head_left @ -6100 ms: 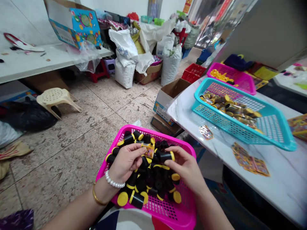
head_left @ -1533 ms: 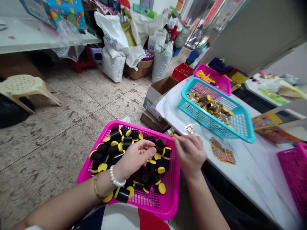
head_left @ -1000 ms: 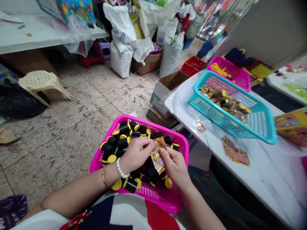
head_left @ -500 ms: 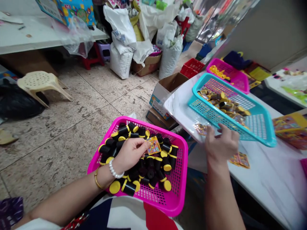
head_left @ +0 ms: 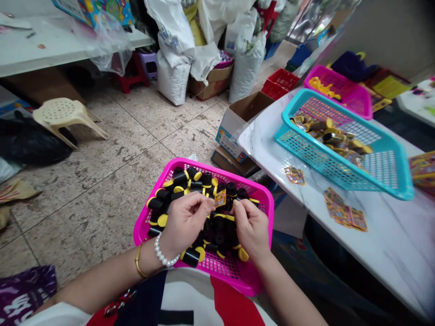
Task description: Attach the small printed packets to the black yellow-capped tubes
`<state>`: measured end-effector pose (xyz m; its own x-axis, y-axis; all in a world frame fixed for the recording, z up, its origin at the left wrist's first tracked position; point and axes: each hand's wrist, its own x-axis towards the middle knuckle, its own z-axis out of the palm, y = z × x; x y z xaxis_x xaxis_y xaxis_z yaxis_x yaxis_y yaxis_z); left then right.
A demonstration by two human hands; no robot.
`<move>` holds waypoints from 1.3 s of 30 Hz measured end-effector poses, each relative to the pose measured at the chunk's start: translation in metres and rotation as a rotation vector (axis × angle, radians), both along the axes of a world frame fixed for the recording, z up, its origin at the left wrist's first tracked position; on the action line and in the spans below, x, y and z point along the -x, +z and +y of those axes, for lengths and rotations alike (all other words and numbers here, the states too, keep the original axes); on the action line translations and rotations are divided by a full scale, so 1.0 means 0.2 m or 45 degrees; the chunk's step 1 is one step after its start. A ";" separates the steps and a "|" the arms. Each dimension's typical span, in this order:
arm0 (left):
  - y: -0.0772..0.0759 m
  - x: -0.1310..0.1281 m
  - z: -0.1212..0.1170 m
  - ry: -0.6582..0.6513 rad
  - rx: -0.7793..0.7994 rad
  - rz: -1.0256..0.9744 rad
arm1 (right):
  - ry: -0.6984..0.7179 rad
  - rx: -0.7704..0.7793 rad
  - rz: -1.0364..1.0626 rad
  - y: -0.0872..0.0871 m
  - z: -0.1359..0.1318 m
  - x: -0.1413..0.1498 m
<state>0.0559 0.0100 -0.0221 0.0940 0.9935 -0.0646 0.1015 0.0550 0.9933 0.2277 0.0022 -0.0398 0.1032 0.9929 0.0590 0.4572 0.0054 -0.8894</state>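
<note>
A pink basket (head_left: 258, 280) rests on my lap, filled with several black cylinders with yellow caps (head_left: 190, 181). My left hand (head_left: 185, 222) is closed in a pinch on a small orange sticker (head_left: 220, 198) above the basket. My right hand (head_left: 249, 228) is closed beside it, its fingertips close to the sticker's right edge; I cannot make out whether it holds anything. A pearl bracelet and a gold bangle circle my left wrist.
A white table (head_left: 374, 253) at the right carries a teal basket (head_left: 384, 185) of wrapped cylinders, loose stickers (head_left: 343, 213) and a further pink basket (head_left: 353, 102). On the floor stand a cardboard box (head_left: 238, 122), white sacks (head_left: 173, 77) and a beige stool (head_left: 63, 115).
My right hand has come back from the table edge to the sticker over the basket. My left hand has kept its pinch on the sticker.
</note>
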 end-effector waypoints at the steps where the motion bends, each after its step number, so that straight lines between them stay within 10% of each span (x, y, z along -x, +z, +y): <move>1: 0.00 0.00 -0.01 0.000 -0.007 0.010 | 0.019 0.001 -0.037 0.00 0.01 -0.01; 15: -0.12 0.07 0.03 -0.015 0.018 0.207 | 0.245 0.040 -1.251 -0.02 0.32 0.08; 20: -0.12 0.11 0.03 0.012 0.214 -0.009 | 0.349 0.166 -0.629 -0.01 0.37 0.05; 26: -0.07 0.07 0.05 -0.198 0.473 -0.303 | 0.108 0.356 0.452 0.09 0.12 0.06; 35: -0.03 0.01 0.13 -0.584 0.065 0.199 | 0.494 0.397 0.265 0.11 0.06 -0.08; 39: -0.02 -0.02 0.09 -0.322 0.086 0.130 | 0.270 0.095 -0.102 0.07 0.04 -0.08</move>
